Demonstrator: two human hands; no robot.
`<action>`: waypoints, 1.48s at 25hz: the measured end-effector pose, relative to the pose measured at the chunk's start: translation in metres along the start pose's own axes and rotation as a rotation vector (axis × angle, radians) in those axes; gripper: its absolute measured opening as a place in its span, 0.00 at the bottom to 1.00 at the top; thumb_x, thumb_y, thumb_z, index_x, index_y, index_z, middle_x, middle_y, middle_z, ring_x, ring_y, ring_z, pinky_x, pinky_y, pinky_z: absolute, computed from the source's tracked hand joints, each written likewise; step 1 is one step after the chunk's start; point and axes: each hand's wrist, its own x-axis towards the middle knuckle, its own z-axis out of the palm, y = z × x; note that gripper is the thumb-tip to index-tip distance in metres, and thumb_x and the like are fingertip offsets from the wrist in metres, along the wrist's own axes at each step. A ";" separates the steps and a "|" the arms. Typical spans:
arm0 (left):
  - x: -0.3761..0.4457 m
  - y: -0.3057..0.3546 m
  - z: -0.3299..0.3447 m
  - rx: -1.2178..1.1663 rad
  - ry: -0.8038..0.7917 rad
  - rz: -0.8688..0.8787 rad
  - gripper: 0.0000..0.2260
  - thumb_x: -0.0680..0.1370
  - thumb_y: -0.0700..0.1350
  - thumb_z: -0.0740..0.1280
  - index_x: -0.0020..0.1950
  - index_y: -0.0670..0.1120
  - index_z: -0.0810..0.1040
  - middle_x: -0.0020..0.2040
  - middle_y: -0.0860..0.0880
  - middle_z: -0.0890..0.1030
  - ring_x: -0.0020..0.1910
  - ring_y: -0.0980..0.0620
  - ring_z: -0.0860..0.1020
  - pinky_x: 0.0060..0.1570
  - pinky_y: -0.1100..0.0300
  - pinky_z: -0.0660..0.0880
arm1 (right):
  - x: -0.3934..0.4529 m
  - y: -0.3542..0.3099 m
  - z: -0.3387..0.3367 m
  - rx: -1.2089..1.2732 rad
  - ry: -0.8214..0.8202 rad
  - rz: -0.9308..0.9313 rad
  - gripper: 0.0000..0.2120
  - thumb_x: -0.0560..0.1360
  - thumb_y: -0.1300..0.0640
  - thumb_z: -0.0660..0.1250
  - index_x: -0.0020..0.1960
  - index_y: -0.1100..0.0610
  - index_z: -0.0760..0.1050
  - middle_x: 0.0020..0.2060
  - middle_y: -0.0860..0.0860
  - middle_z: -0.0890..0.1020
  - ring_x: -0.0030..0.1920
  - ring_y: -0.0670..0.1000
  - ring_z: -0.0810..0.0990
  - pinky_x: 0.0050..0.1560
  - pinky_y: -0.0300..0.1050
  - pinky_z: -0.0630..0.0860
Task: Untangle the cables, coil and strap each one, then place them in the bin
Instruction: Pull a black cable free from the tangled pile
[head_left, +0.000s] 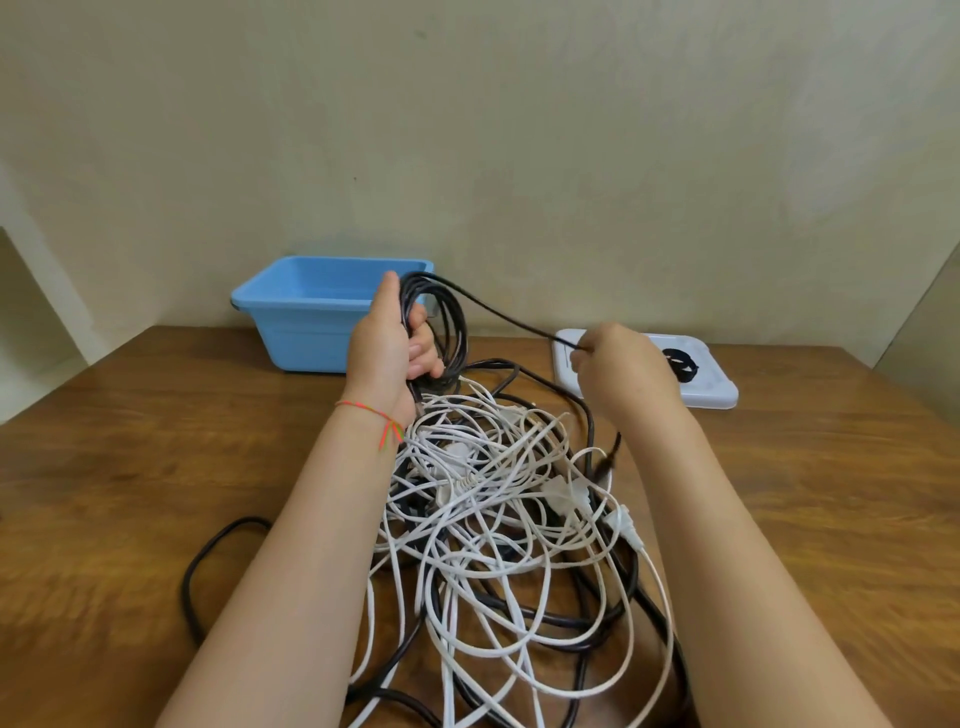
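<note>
My left hand (390, 349) grips a coil of thin black cable (442, 332), held upright in front of the blue bin (291, 306). One strand of that cable runs right and down to my right hand (618, 364), which pinches it. The strand's loose end (612, 457) hangs blurred below my right wrist. A tangled heap of white cables (493, 519) and thick black cables (561, 618) lies on the wooden table between my forearms.
A white tray (719, 387) at the back right holds black straps (680, 364), partly hidden by my right hand. A black cable loop (208, 551) lies left of my left forearm. The wall stands right behind the bin and tray.
</note>
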 end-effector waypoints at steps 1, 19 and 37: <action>0.000 0.000 0.001 -0.061 0.046 0.017 0.25 0.84 0.61 0.52 0.32 0.47 0.67 0.20 0.51 0.60 0.18 0.53 0.56 0.27 0.59 0.64 | -0.001 -0.001 0.001 -0.023 -0.037 -0.006 0.10 0.81 0.57 0.59 0.50 0.57 0.79 0.41 0.54 0.80 0.41 0.57 0.77 0.31 0.41 0.63; -0.018 -0.015 0.021 0.581 -0.235 0.289 0.17 0.85 0.55 0.52 0.45 0.44 0.67 0.32 0.47 0.69 0.28 0.56 0.66 0.30 0.67 0.65 | -0.052 -0.042 -0.037 0.118 -0.573 -0.571 0.04 0.77 0.58 0.66 0.47 0.58 0.77 0.30 0.53 0.82 0.25 0.47 0.77 0.30 0.38 0.72; -0.020 0.002 0.004 0.119 -0.788 -0.158 0.22 0.79 0.61 0.57 0.34 0.45 0.67 0.20 0.54 0.57 0.17 0.58 0.56 0.24 0.61 0.63 | -0.026 -0.019 -0.036 0.618 -0.048 -0.348 0.13 0.79 0.44 0.65 0.51 0.54 0.71 0.41 0.48 0.79 0.39 0.46 0.76 0.41 0.41 0.72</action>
